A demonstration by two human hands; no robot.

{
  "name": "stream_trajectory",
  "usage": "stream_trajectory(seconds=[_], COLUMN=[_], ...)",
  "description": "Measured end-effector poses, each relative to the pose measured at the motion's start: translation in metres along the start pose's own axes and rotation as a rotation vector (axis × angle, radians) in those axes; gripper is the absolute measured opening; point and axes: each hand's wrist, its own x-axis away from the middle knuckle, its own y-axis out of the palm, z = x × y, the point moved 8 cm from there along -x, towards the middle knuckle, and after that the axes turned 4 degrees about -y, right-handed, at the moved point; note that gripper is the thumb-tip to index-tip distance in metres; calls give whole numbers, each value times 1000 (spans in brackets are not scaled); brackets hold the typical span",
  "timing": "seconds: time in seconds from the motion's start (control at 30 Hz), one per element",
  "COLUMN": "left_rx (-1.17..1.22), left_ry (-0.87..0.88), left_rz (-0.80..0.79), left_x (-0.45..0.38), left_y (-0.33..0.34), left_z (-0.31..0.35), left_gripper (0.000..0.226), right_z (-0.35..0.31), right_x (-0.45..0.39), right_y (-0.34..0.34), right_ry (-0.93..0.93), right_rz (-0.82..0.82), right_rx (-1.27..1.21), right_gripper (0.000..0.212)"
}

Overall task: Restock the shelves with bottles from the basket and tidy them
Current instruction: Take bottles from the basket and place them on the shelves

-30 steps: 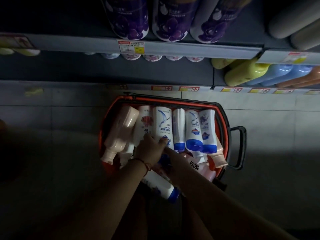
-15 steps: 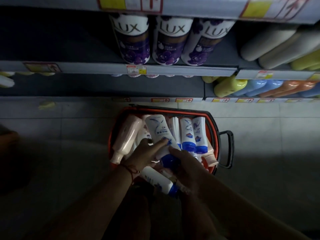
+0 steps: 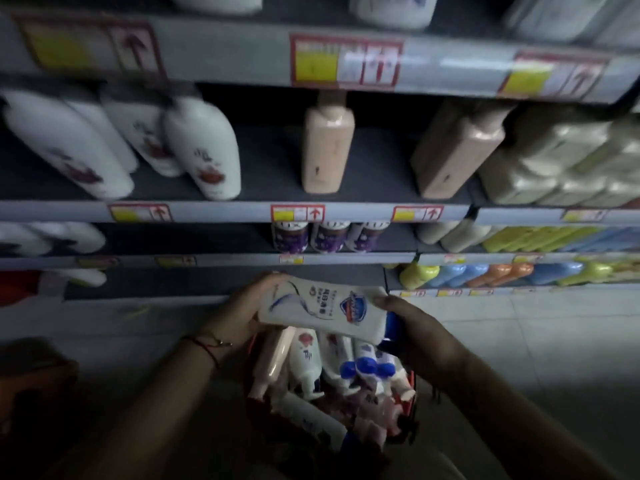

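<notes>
Nearest to the person, down by their knees, the red plastic shopping basket (image 3: 412, 379) is sitting on the floor, packed with more bottles lying on their sides, blue caps and pale pink bodies jumbled together in the dim light.

Just above it, both hands are holding one white plastic bottle with a blue cap and a blue-and-red shield label (image 3: 325, 308). The bottle is lying roughly level, its long axis running left to right across the body, cap end pointing to the person's right and sitting a little lower. The left hand (image 3: 242, 311) is wrapping the base end, fingers curling over the top edge. The right hand (image 3: 403, 325) is closing its grip round the cap end, thumb lying on the label face. So the bottle is spanning between the two grips, clear of the basket and hanging in front of the lowest shelf lip.

I judge the coming move turns on that axis: the bottle is lying flat, while the stock on the shelves is standing upright, so it will need tipping up before it goes in. Neither hand looks plainly nearer the shelves.

Farther off, the grey metal shelves (image 3: 242, 211) are carrying purple-labelled bottles (image 3: 325, 235), a pink square-shouldered bottle (image 3: 327, 143) and leaning white bottles (image 3: 204, 147). Which gap suits this one, I cannot tell.
</notes>
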Motion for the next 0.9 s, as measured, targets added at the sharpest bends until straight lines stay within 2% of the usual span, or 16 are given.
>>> stream_trajectory(seconds=[0.07, 0.23, 0.33, 0.4, 0.53, 0.63, 0.7, 0.83, 0.9], left_rx=[33, 2, -122, -191, -209, -201, -160, -87, -59], left_ry=[-4, 62, 125, 190, 369, 576, 728, 948, 1018], left_rz=[-30, -157, -240, -211, -162, -86, -16, 137, 221], left_x=[30, 99, 131, 155, 190, 209, 226, 248, 250], left_y=[3, 20, 43, 61, 108, 140, 153, 154, 144], left_z=[19, 60, 68, 74, 96, 136, 170, 228, 253], left_gripper=[24, 24, 41, 47, 52, 53, 51, 34, 34], right_z=[-27, -93, -131, -150, -191, -219, -242, -300, -326], right_x=[13, 44, 59, 73, 112, 149, 167, 186, 184], right_y=[11, 35, 48, 54, 57, 68, 80, 106, 128], right_ry=[-42, -88, -179, -232, -393, -504, -670, -929, -977], right_rz=[45, 17, -30, -73, -156, -230, -227, -134, -134], right_rx=[-89, -372, -387, -374, -187, 75, 278, 462, 507], right_gripper=[59, 62, 67, 65, 49, 32, 24, 33, 40])
